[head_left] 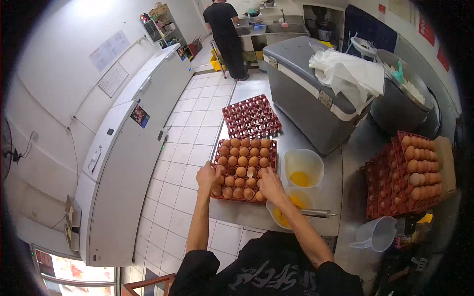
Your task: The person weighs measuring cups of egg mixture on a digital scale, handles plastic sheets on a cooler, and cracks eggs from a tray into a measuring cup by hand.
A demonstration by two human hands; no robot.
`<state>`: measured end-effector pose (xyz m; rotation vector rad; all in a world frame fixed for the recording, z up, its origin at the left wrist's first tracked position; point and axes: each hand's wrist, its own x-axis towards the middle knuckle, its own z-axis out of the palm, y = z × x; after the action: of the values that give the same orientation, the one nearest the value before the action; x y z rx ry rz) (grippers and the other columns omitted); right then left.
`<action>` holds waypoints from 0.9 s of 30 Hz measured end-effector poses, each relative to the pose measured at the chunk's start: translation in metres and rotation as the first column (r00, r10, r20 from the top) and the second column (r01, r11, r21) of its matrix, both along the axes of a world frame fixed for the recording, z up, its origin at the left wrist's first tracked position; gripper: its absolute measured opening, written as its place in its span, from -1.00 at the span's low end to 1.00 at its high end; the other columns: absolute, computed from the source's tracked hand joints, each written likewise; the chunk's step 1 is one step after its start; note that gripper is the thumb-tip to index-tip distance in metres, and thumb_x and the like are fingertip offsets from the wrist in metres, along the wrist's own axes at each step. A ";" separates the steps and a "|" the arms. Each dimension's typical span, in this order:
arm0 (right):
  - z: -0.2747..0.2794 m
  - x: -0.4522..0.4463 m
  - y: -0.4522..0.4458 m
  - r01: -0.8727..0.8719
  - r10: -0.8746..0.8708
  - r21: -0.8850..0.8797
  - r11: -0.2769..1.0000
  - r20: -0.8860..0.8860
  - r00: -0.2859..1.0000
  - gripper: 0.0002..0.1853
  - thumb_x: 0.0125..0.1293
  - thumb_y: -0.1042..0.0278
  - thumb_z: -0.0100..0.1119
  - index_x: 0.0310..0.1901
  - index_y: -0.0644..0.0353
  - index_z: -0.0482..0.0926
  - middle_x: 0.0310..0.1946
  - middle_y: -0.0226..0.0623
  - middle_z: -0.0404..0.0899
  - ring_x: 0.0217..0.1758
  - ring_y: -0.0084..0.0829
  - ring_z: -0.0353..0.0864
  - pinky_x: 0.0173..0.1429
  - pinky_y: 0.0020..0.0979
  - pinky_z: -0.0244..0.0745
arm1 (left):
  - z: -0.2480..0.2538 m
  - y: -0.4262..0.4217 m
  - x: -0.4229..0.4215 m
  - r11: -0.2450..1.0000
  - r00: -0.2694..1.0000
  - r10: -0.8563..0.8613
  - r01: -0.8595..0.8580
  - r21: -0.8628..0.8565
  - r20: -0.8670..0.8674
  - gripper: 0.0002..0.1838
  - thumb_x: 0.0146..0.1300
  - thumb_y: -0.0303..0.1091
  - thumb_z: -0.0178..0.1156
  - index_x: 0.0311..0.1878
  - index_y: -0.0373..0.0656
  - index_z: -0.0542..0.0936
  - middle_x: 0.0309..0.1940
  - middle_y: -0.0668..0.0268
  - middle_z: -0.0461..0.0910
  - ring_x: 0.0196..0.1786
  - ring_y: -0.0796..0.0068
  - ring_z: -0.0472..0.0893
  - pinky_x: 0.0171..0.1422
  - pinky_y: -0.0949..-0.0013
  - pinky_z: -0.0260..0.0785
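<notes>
A red egg tray full of brown eggs lies on the steel table in front of me. My left hand is at the tray's left edge, its fingers curled round an egg there. On the right side my right hand has its fingers closed over another egg in the tray. A pale, broken-looking shell sits among the eggs between my hands. Right of the tray stand two translucent jugs with yellow egg in them, the far jug and the near jug. A whisk handle sticks out of the near one, partly behind my right forearm.
An empty red tray lies beyond the eggs. A grey cooler with plastic bags stands behind. Stacked egg trays and a clear jug are at right. White freezers line the left; a person stands by the sink.
</notes>
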<state>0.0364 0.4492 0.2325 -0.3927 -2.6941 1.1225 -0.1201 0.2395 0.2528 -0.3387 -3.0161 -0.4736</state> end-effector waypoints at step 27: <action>0.054 0.075 -0.008 0.020 -0.011 -0.931 0.363 0.018 1.000 -0.54 0.60 -0.01 -0.09 0.30 0.14 0.32 -0.20 -0.42 0.49 -0.35 -0.62 0.47 -0.31 -0.55 0.42 | 0.056 0.068 0.168 0.673 0.817 -0.563 0.542 0.503 -0.126 -0.32 0.08 -0.47 0.39 0.31 -0.19 0.38 0.08 0.04 0.54 0.13 0.02 0.60 0.21 0.14 0.46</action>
<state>0.1117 0.4413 0.2860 -0.5483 -1.6799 2.5829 0.0478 0.3077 0.3090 -1.2129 -2.5940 -1.3134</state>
